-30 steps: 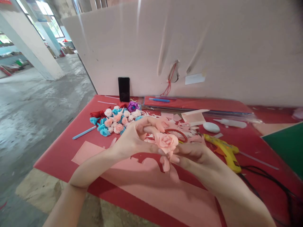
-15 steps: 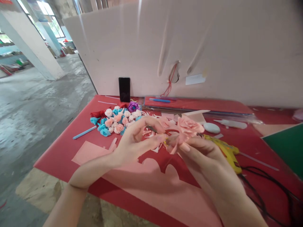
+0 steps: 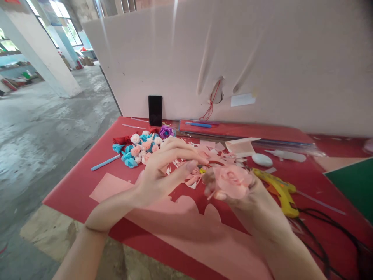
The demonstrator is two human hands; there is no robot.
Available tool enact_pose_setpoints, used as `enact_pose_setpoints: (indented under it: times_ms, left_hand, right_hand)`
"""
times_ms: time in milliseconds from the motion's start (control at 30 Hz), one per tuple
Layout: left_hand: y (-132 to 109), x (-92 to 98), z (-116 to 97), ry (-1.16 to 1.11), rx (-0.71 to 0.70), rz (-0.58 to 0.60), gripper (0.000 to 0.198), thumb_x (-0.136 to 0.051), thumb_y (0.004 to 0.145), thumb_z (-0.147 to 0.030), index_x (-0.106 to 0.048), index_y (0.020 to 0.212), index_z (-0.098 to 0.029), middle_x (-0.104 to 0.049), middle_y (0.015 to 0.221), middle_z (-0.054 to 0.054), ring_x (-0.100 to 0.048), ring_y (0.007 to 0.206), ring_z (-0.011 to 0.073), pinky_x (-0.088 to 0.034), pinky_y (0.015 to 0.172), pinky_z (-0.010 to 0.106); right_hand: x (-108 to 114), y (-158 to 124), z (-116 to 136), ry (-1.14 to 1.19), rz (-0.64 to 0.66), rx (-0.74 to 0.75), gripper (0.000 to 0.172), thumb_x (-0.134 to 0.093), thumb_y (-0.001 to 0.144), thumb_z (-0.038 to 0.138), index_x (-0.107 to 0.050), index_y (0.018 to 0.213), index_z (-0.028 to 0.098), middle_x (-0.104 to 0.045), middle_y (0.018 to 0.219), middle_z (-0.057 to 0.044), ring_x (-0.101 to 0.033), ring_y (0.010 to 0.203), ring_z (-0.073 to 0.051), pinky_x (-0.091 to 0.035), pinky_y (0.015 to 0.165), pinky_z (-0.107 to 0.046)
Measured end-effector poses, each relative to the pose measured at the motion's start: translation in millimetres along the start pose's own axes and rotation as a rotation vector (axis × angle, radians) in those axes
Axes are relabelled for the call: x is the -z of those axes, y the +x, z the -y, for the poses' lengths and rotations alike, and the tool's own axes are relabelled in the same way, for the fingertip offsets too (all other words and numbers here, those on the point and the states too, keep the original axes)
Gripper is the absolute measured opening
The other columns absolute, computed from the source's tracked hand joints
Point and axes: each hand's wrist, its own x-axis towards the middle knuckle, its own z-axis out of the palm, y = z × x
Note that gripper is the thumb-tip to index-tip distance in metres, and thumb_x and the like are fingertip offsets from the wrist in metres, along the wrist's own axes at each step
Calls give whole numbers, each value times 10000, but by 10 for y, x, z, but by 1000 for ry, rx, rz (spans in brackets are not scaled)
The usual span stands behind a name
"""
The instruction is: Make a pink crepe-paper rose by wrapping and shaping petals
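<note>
My right hand (image 3: 253, 198) is closed around the base of a pink paper rose (image 3: 234, 181), whose open bloom faces me. The fingers behind the bloom are partly hidden and a little blurred. To its left, my left hand (image 3: 163, 167) hovers over the table with its fingers stretched out and the thumb apart, holding nothing that I can see. Beneath and between the hands lie pink paper scraps (image 3: 194, 179). A large pink sheet with a scalloped edge (image 3: 186, 229) spreads in front of me, under both forearms.
Left on the red table (image 3: 72, 186) are finished paper flowers (image 3: 128, 159), a blue pen (image 3: 105, 162) and a pink paper square (image 3: 107, 186). A black phone (image 3: 155, 111) leans on the board behind. At right lies a yellow glue gun (image 3: 279, 190) with its cord, near a white oval object (image 3: 262, 160).
My right hand has turned the rose toward me and lowered it slightly. My left fingers, pinched close to the flower before, have opened and drawn apart from it.
</note>
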Motion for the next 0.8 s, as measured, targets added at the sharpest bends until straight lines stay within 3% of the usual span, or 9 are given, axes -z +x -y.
enact_pose_setpoints:
  times_ms: [133,267,367,400,500,700,800]
  left_hand:
    - [-3,19,-32,0,-13,-7,126,-528,908,-180,-648,888,-211,-694,863,42,-616,858,162,-469,807,328]
    - [-13,-48,-20,21,-27,26,191,-530,839,-51,-637,928,-182,-698,927,56,-622,879,155,-473,817,318]
    - [-33,-143,20,-21,-8,-2,90,-614,807,-113,-640,858,-182,-685,864,48,-628,850,164,-499,781,316]
    - [-41,-172,36,-35,-6,-23,30,-647,803,-160,-642,822,-182,-674,823,44,-624,828,168,-504,765,321]
    - [-67,-231,80,-49,9,-61,92,-695,790,-247,-644,743,-186,-642,738,31,-604,772,172,-499,735,344]
    - [-110,-293,139,-109,32,-154,134,-732,751,-258,-630,676,-216,-646,699,3,-599,718,166,-481,695,353]
    - [-125,-313,147,-125,47,-169,115,-709,770,-257,-638,690,-213,-657,714,6,-607,730,163,-478,700,345]
  right_hand:
    - [-34,-46,32,-260,-162,218,199,-763,721,192,-762,768,385,-717,690,48,-619,694,-153,-530,712,-285]
    - [-94,-111,48,-341,-308,326,354,-717,737,100,-744,853,433,-715,705,70,-636,701,-184,-545,705,-343]
    - [-125,-142,25,-335,-386,355,371,-720,727,89,-734,841,441,-711,718,68,-643,676,-198,-547,666,-365]
    - [-134,-150,14,-347,-403,372,366,-722,726,92,-729,843,439,-709,718,65,-643,672,-202,-543,659,-369]
    - [-170,-167,-7,-470,-442,449,339,-703,749,102,-711,870,419,-702,713,50,-641,684,-216,-524,668,-385]
    - [-247,-200,-6,-808,-487,684,366,-660,733,1,-674,829,354,-706,723,32,-632,664,-217,-489,613,-378]
    - [-257,-194,15,-827,-493,688,337,-670,728,10,-683,791,340,-716,724,29,-639,661,-219,-493,618,-384]
